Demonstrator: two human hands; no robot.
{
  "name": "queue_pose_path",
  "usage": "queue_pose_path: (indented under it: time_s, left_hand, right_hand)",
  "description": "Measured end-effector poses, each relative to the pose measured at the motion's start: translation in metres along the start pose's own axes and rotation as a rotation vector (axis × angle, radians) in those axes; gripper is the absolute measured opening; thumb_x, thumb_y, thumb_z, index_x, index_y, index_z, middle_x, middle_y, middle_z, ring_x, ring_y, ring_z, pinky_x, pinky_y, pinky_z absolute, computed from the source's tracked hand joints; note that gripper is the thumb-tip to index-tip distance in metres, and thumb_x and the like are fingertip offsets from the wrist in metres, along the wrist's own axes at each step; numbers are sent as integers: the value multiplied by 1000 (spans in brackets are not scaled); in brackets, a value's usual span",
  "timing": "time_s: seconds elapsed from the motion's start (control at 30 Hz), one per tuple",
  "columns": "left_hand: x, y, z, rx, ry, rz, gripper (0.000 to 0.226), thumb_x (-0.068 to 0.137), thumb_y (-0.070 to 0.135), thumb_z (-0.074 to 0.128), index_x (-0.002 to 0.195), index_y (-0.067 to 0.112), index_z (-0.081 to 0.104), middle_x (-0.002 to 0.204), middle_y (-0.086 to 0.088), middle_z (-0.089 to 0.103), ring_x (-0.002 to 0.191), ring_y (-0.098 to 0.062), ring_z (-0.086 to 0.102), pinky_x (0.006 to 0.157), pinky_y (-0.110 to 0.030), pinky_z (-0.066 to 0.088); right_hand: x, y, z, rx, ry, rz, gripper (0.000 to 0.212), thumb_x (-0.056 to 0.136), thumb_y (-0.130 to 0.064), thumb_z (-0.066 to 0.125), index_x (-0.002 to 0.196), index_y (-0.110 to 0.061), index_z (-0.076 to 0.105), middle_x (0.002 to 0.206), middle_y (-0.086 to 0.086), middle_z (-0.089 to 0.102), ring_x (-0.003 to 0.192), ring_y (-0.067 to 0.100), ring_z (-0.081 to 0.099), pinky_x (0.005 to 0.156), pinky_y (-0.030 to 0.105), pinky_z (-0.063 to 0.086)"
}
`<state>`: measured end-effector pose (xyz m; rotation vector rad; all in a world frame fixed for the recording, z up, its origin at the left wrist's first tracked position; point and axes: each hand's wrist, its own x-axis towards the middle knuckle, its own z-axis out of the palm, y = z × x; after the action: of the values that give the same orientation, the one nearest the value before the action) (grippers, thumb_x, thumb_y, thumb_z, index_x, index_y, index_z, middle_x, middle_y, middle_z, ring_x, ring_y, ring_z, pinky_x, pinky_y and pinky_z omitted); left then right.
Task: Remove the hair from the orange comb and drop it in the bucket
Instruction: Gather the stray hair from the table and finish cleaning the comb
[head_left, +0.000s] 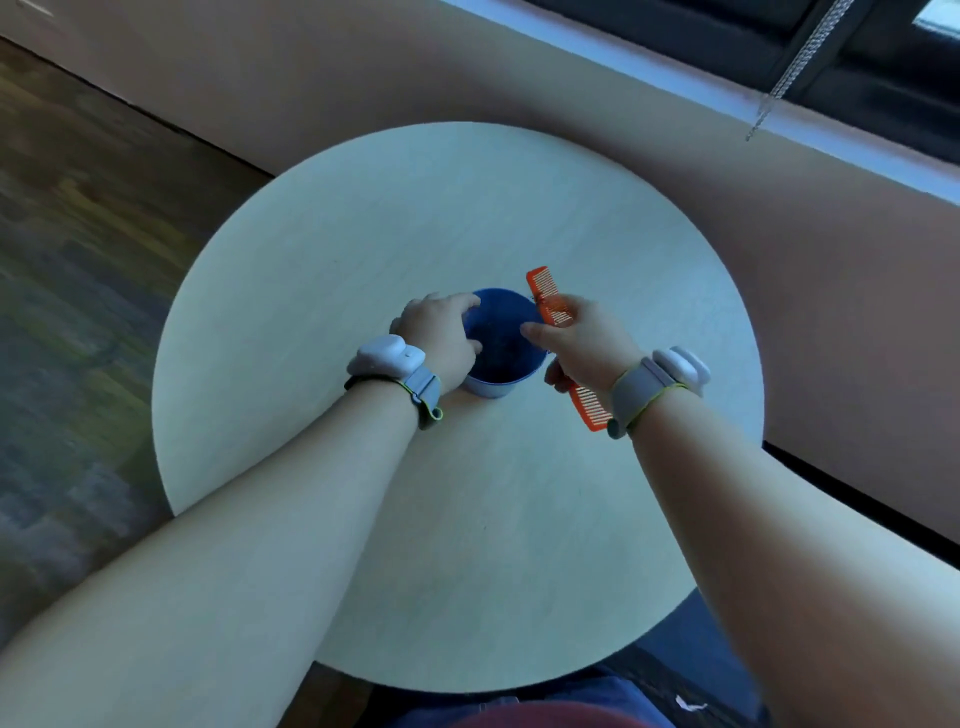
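Left hand (439, 338) is curling its fingers round the near-left rim of the bucket (506, 364), gripping it on the table (311, 260). Just right of it, right hand (582, 345) is clamping the comb (550, 301) mid-length, teeth facing right; a dark hair (536, 298) tuft is clinging beside its fingertips, above the bucket's rim.

On a round pale table (322, 291) stands a blue bucket (506, 358), open side up. The left hand (441, 338) curls over the bucket's left rim, gripping it. The right hand (582, 343) holds the orange comb (548, 296) just right of the bucket, one end of the comb pointing far, the other near; a small dark tuft of hair (537, 300) clings to its teeth above the bucket's far-right rim. Each wrist wears a grey band with a white device
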<state>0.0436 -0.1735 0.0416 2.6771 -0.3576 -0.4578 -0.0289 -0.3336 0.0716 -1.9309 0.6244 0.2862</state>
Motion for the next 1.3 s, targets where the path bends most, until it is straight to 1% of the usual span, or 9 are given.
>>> queue_pose_path:
  time_s: [0.13,0.27,0.43,0.53,0.63,0.73,0.97,1.13,1.3]
  left_hand:
    - [-14,4,-13,101,150,-15,73,80,47,72,142,36,37,140,1,41,125,-29,41,95,-42,33]
    - [-39,12,-27,-236,348,95,51,86,47,69,130,29,50,128,2,49,111,-20,50,91,-36,39]
    - [-70,35,-42,-712,67,136,34,86,34,75,117,30,59,94,12,69,73,-1,62,75,-18,48]
    - [-77,36,-48,-841,115,40,44,81,18,80,118,30,58,86,8,73,76,-11,69,80,-31,55]
    - [-86,30,-63,-999,116,-42,20,82,14,79,96,26,70,77,-1,76,71,-18,70,83,-46,59]
    - [-95,25,-75,-971,159,-54,14,84,18,78,72,24,75,67,-4,73,62,-17,66,77,-47,60]
    - [-104,20,-95,-618,418,1,14,84,36,76,74,26,73,57,11,62,56,-9,54,54,-24,42]
    - [-111,16,-104,-567,407,-3,10,79,45,76,80,35,77,64,18,69,65,-4,64,61,-22,49]
    - [-115,21,-112,-312,367,42,10,82,42,65,75,35,68,64,13,62,74,-13,60,82,-35,47]
  right_hand:
    - [-14,4,-16,265,-49,59,45,90,-30,69,126,-21,44,97,14,60,54,27,59,49,37,53]
    - [-36,0,-22,454,-177,52,29,88,-4,50,116,-12,48,86,17,47,50,29,53,51,39,50]
    - [-61,-20,-8,421,-256,-58,21,91,3,50,110,-4,48,73,18,50,54,33,55,52,45,55]
    - [-73,-38,1,360,-209,-177,18,97,-2,53,113,-8,48,81,15,55,54,31,58,53,49,57]
    - [-86,-54,3,268,-146,-272,28,97,-7,57,119,-20,47,93,18,60,56,37,62,55,54,58]
    - [-96,-66,3,162,-81,-327,34,96,-9,58,122,-27,48,97,15,61,59,40,66,51,46,59]
    - [-110,-88,10,26,12,-381,39,95,-5,53,117,-38,53,90,10,64,50,29,64,42,36,54]
    - [-107,-88,15,-211,108,-385,46,91,-8,50,113,-48,51,80,1,65,55,19,61,48,41,56]
    - [-116,-96,15,-430,125,-463,47,88,-5,53,120,-39,51,65,-14,53,53,0,49,47,14,37]
